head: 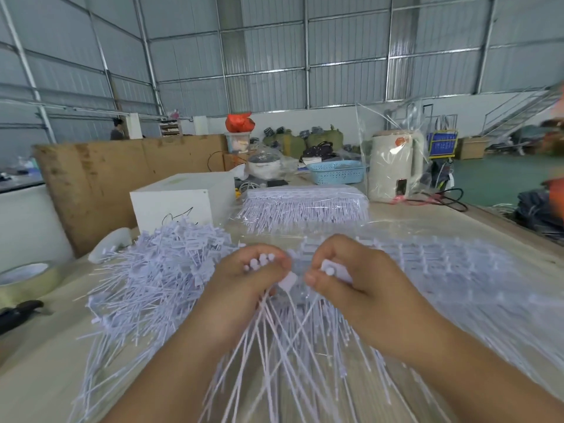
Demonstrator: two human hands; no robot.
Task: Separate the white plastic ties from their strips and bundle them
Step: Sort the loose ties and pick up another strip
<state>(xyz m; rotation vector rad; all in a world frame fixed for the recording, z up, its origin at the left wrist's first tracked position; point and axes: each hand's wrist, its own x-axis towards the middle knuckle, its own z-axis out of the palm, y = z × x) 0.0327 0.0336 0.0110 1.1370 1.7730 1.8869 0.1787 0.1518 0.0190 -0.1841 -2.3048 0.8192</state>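
From the head camera we saw a blue basket (337, 175) at the far end of the table (45, 370), its contents hidden by its wall, and beside it a clear plastic bag (393, 160) that held a white kettle (396, 166). A clear tub (237, 147) stood further back with a red bag (239, 123) on top, and a white box (180, 203) sat closed to the left. Our left hand (247, 285) had its fingers curled round a bunch of white ties (274, 340), their heads poking out between the fingers; our right hand (348, 276) pinched a tie head (331, 270) between thumb and curled fingers, close beside the left. The tails fanned down toward us, blurred and cut off at the bottom edge. A loose heap of ties (158, 279) lay just left of the hands, strips of ties (442, 270) spread to the right, smeared by motion, and a wrapped stack of strips (305, 206) lay behind. A tape roll (27, 279) and a dark tool (18, 312) were cut off at the left edge. The table was pale wood, with a brown board (106, 178) standing behind, in a hall with corrugated metal walls (274, 56) and a green floor (494, 178).
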